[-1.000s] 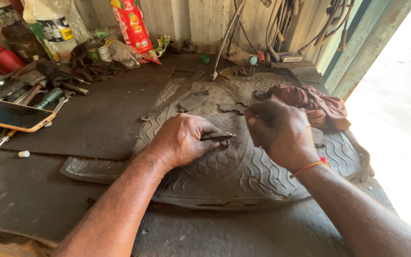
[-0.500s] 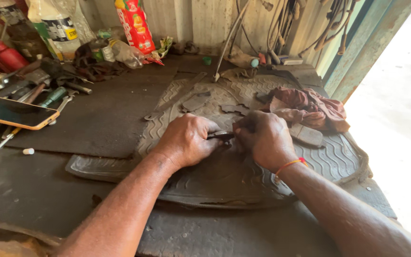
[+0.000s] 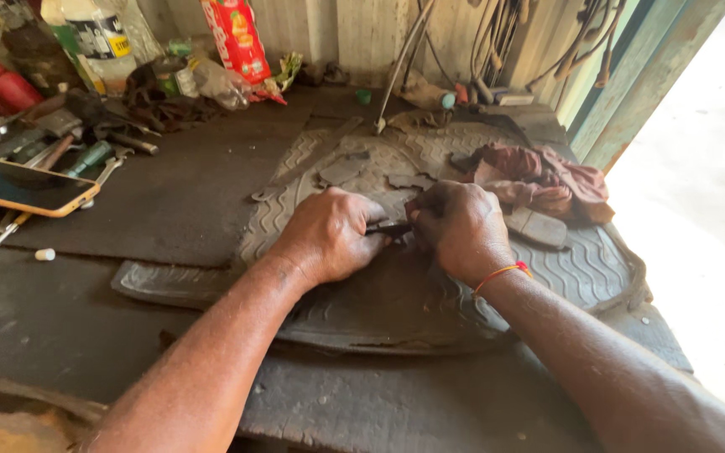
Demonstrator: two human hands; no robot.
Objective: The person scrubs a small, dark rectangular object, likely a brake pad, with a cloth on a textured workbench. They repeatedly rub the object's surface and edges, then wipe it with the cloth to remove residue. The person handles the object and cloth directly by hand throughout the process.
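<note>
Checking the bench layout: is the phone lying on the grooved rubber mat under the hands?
No, the phone lies far left among tools, apart from the rubber mat.

Both hands meet over a ribbed rubber mat (image 3: 564,268): the left hand (image 3: 329,235) and right hand (image 3: 459,226) pinch a small dark tool (image 3: 389,228) between them; a smartphone (image 3: 18,189) lies well apart.

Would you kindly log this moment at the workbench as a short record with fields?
Setting: dark, worn workbench beside an open doorway
Left hand: resting on the ribbed rubber mat, pinching a small dark tool
Right hand: closed on the other end of the same tool; orange thread at the wrist
On the mat: reddish rag, cut rubber scraps
Left of the mat: phone lying flat, loose hand tools
Tool type: too hidden to tell
</note>
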